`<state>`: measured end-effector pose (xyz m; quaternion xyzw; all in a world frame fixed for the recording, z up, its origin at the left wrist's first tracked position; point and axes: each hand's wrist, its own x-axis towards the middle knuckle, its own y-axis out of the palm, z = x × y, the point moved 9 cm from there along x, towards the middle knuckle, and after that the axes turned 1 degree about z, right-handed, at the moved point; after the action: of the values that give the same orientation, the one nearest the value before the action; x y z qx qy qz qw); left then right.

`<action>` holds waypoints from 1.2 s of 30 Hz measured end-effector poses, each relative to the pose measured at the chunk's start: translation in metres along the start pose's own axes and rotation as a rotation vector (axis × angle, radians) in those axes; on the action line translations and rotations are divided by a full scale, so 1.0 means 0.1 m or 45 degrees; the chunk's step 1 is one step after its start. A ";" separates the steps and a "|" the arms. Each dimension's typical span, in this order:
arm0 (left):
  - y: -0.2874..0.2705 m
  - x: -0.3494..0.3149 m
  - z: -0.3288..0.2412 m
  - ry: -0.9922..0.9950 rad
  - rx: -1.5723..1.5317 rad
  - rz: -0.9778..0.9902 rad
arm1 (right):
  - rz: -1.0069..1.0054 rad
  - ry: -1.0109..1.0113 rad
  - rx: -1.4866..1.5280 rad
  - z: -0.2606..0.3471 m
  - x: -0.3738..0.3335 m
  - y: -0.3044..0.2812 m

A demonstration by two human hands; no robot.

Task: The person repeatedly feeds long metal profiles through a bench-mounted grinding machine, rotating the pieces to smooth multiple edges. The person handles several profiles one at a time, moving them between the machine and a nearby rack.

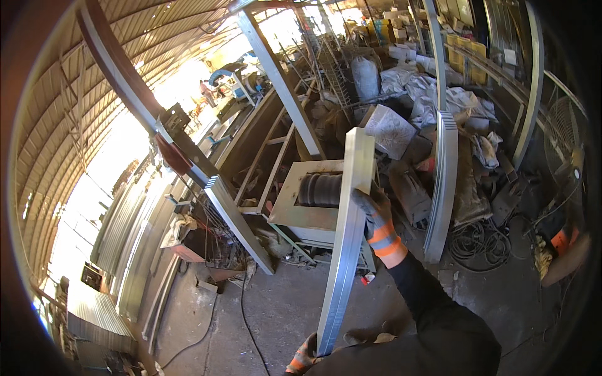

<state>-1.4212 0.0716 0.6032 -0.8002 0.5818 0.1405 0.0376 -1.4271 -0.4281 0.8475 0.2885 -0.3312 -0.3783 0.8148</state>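
Observation:
A long, shiny metal profile [343,232] stands tilted in front of me, its top leaning slightly right. My right hand [378,224], in a grey glove with an orange cuff, grips its right edge at mid-height, fingers closed round it. Down at the profile's lower end is my left hand [303,356], in a similar glove, closed on it; part of that hand is cut off by the lower edge and my dark sleeve. Behind the profile sits a metal-framed machine [295,216] with a dark ribbed roller [320,189].
Stacked metal profiles lean upright at left [239,224] and at right [442,188]. Coiled black cable [480,245] lies right; a thin cable [246,319] crosses the floor. A stand fan [564,131] and a blurred orange-cuffed glove [564,239] show at far right. Long sheets [135,250] lie left.

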 end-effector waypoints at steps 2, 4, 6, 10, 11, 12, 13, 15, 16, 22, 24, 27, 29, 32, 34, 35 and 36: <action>-0.09 -0.07 0.05 0.040 0.166 -0.080 | 0.049 -0.005 0.012 -0.08 0.05 0.16; -0.12 -0.12 0.14 0.007 0.134 -0.077 | 0.050 0.099 0.143 -0.26 0.12 0.25; -0.11 -0.18 0.17 0.041 0.130 -0.076 | 0.060 0.112 0.108 -0.36 0.14 0.31; -0.12 -0.26 0.25 -0.020 -0.020 -0.134 | 0.032 0.122 -0.074 -0.46 0.14 0.35; -0.10 -0.28 0.23 -0.023 -0.014 -0.124 | 0.080 0.058 -0.034 -0.43 0.15 0.39; -0.12 -0.30 0.18 0.006 -0.040 -0.157 | -0.003 0.166 0.036 -0.55 0.20 0.37; -0.15 -0.31 0.16 -0.051 0.018 -0.171 | 0.039 0.130 0.021 -0.56 0.20 0.41; -0.21 -0.33 0.07 -0.127 0.075 -0.246 | 0.040 0.211 0.242 -0.78 0.22 0.49; -0.25 -0.32 -0.16 0.045 0.191 -0.270 | 0.070 0.179 0.169 -0.84 0.14 0.51; -1.08 0.01 -1.35 0.091 1.353 -0.837 | 0.189 0.025 -1.153 -1.69 -1.78 0.79; -1.29 0.08 -1.68 0.180 1.454 -0.945 | 0.129 0.092 -0.939 -2.20 -2.28 1.00; -1.66 -0.14 -2.03 0.537 1.580 -0.807 | -0.139 0.275 -0.239 -2.88 -2.32 1.10; -2.34 -0.58 -1.82 0.268 1.060 -0.758 | -0.163 0.168 -0.246 -3.08 -2.09 1.21; -3.34 -1.33 -1.13 -0.414 0.873 -0.696 | -0.293 0.203 -0.225 -3.40 -1.87 1.17; -3.77 -1.72 -0.63 -0.516 0.861 -0.525 | -0.319 0.179 -0.371 -3.53 -1.85 1.14; -3.89 -1.81 -0.44 -0.331 0.637 -0.483 | -0.389 0.181 -0.431 -3.60 -1.83 1.08; -4.07 -1.85 -0.10 -0.386 0.560 -0.492 | -0.364 0.119 -0.399 -3.66 -1.85 1.11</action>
<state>-1.0888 0.3704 0.6208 -0.8384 0.4235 0.1192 0.3218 -1.1937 -0.1371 0.6430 0.2197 -0.1858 -0.5231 0.8022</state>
